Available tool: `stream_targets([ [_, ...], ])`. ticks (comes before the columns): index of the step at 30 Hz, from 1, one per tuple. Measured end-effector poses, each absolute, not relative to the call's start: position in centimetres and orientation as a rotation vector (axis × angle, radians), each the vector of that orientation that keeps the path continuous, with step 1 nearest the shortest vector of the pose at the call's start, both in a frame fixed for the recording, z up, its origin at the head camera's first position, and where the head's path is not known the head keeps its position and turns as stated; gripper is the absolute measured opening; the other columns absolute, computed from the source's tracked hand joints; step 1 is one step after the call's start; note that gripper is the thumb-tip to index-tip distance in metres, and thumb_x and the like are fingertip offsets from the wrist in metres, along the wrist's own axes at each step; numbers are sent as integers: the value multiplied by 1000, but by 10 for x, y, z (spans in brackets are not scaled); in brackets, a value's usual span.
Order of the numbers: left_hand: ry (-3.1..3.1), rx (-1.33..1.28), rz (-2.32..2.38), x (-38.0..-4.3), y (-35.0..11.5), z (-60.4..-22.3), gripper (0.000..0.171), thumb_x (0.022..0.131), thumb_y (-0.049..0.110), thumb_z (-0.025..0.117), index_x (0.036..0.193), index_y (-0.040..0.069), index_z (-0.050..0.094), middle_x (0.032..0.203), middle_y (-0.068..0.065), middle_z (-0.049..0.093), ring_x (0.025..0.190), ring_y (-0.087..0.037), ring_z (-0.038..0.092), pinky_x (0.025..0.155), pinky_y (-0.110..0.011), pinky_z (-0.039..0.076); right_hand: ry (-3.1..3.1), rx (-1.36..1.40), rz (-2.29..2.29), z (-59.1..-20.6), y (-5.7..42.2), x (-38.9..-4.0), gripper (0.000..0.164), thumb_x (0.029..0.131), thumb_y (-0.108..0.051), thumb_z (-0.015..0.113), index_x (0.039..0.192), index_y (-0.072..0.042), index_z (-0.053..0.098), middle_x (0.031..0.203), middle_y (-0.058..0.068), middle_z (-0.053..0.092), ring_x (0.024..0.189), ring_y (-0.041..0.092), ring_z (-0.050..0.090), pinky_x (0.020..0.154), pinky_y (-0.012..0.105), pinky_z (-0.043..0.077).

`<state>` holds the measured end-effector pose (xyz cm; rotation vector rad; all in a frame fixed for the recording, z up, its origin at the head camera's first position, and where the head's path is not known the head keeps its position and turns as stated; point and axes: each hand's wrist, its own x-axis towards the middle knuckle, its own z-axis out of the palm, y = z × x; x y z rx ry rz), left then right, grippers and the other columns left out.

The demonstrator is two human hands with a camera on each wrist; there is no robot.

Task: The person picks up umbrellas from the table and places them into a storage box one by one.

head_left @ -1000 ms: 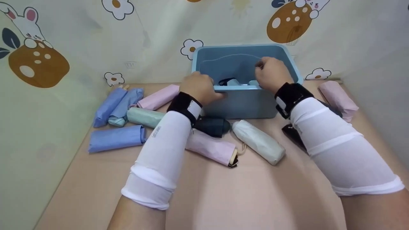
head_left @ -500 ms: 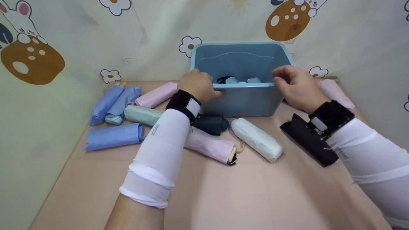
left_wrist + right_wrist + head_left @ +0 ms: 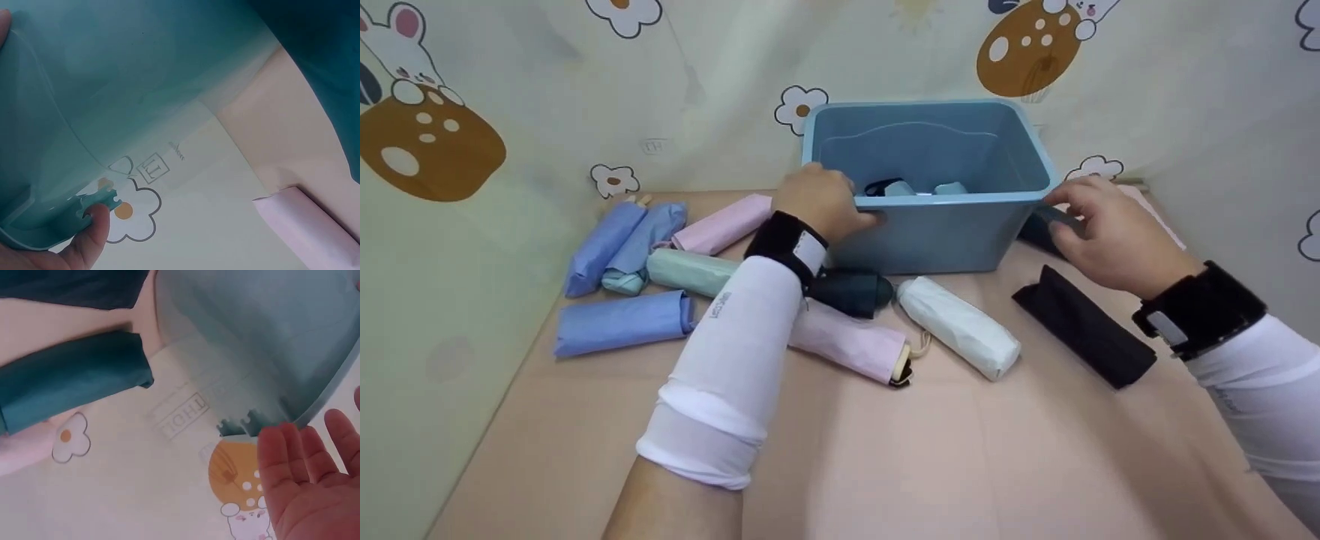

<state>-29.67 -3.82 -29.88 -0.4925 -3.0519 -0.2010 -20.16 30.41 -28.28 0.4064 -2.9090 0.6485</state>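
Pale wall covering [image 3: 720, 90], printed with flowers and brown fruit, fills the upper part of the frame above a peach-toned table [image 3: 900, 457]. Right of centre, towards the back, the blue bin [image 3: 922, 236] stands upright. At its near rim, the left hand [image 3: 821, 202] grips firmly, fingers over the edge and thumb against the outside; the right hand [image 3: 1117, 236], at the right of the frame, has its fingers loosely extended and holds nothing, its tips just beside the bin's right corner, though whether they touch I cannot tell. Smooth moulded plastic suggests the bin is light and fairly stiff, likely to slide if pushed, so the turned rim, taken on opposite sides, seems the best hold. Wrapped bundles lie around it, probably soft-skinned over firmer cores and best grasped round the middle: a smooth dark teal bundle [image 3: 1041, 229] by the right hand, a matte black bundle [image 3: 1084, 330] with a pointed flap at right, a crinkled, slippery-looking white bundle [image 3: 960, 330] at centre right, a pink bundle [image 3: 851, 341] at lower centre, and a flat-sided blue bundle [image 3: 622, 324] at left.
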Motion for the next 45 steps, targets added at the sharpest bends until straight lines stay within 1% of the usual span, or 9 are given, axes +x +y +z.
stream_targets([
  [1, -3054, -492, -197, -297, -38, -299, 59, 89, 71, 67, 96, 14, 79, 92, -6, 72, 102, -26, 56, 89, -45, 52, -2949, 422, 608, -284, 306, -200, 36, 102, -11, 58, 136, 1, 62, 141, 22, 60, 122, 44, 60, 99, 60, 49],
  [4, -3053, -493, -180, -297, -38, -300, 59, 90, 71, 66, 97, 13, 79, 92, -6, 72, 102, -26, 56, 90, -45, 52, -3115, 453, 474, -289, 314, -198, 48, 102, -17, 62, 144, 5, 55, 145, 28, 57, 132, 47, 56, 108, 66, 44],
  [9, -3049, -495, -166, -297, -38, -299, 58, 90, 70, 66, 95, 13, 79, 91, -6, 72, 101, -26, 57, 89, -45, 52, -3301, 479, 222, -301, 327, -191, 68, 101, -31, 67, 152, 7, 45, 151, 33, 51, 141, 51, 49, 113, 67, 40],
  [15, -3055, -500, -165, -296, -38, -298, 59, 90, 70, 65, 99, 13, 79, 95, -7, 72, 102, -27, 57, 91, -45, 52, -3400, 421, 247, -314, 337, -182, 85, 97, -39, 72, 159, 5, 34, 157, 37, 41, 144, 54, 43, 114, 69, 38],
  [20, -3049, -493, -168, -298, -39, -299, 59, 88, 72, 66, 95, 15, 79, 94, -5, 73, 103, -26, 59, 89, -45, 54, -3497, 365, 224, -327, 339, -176, 101, 87, -49, 80, 163, -4, 31, 152, 37, 46, 119, 45, 61, 99, 64, 50],
  [23, -3048, -484, -177, -299, -39, -300, 58, 87, 73, 67, 93, 16, 78, 92, -4, 73, 103, -26, 59, 89, -45, 53, -3551, 341, 179, -335, 340, -175, 110, 81, -54, 84, 165, -9, 29, 145, 36, 52, 103, 35, 60, 88, 55, 53],
  [29, -3052, -495, -170, -297, -39, -299, 60, 89, 72, 66, 97, 14, 79, 90, -5, 72, 100, -25, 56, 88, -43, 51, -3610, 281, 138, -349, 340, -177, 121, 76, -43, 87, 168, -12, 16, 125, 30, 59, 89, 30, 61, 75, 44, 53],
  [37, -3063, -493, -175, -297, -37, -299, 59, 90, 70, 65, 99, 12, 79, 91, -6, 71, 101, -25, 55, 90, -44, 51, -3572, 323, 154, -359, 344, -179, 124, 74, -23, 85, 169, -13, 5, 112, 31, 64, 79, 29, 63, 68, 43, 54],
  [45, -3066, -488, -179, -298, -37, -299, 57, 90, 69, 65, 95, 13, 78, 90, -5, 71, 103, -26, 55, 91, -45, 50, -3546, 355, 138, -363, 343, -179, 120, 76, -18, 83, 168, -15, 6, 108, 32, 63, 76, 30, 63, 65, 44, 55],
])
